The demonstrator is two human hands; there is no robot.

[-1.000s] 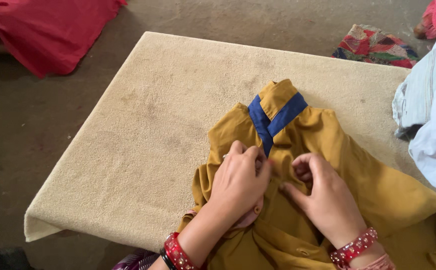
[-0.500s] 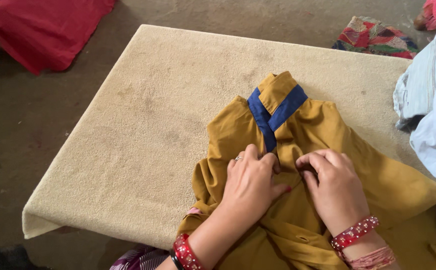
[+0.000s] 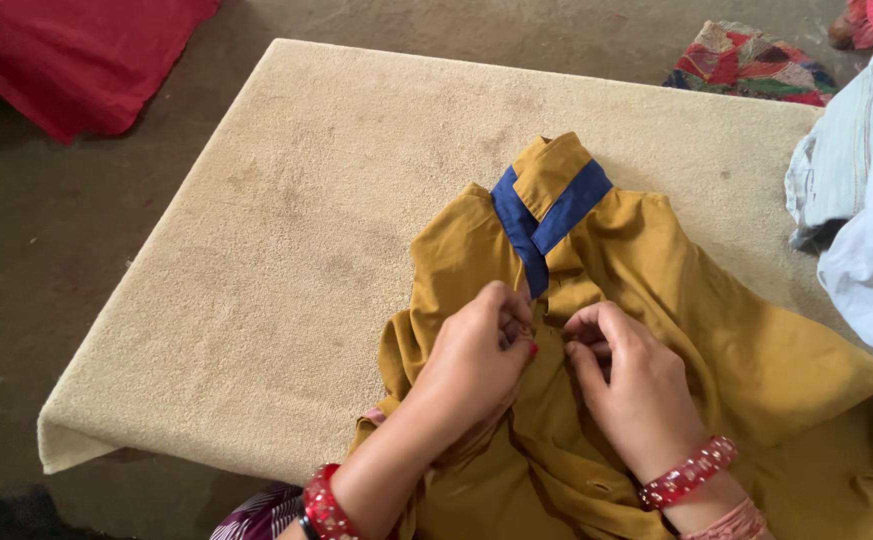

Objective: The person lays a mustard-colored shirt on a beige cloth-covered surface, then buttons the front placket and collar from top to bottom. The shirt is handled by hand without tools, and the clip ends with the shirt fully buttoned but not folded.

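A mustard-yellow shirt with a blue-lined collar lies front up on a beige padded table. My left hand pinches the left edge of the shirt's front opening just below the collar, fingers curled on the cloth. My right hand grips the other edge right beside it, fingertips almost touching the left hand's. Both wrists wear red bangles. A button shows lower down the front, near my right wrist.
Pale blue and white clothes are heaped on the table's right edge. A red cloth lies on the floor at the upper left. A patchwork cloth lies on the floor beyond the table's far right corner.
Both hands went from lying flat on the shirt's chest to pinching the two edges of the front opening together, lifting the cloth a little. The view shifted slightly.
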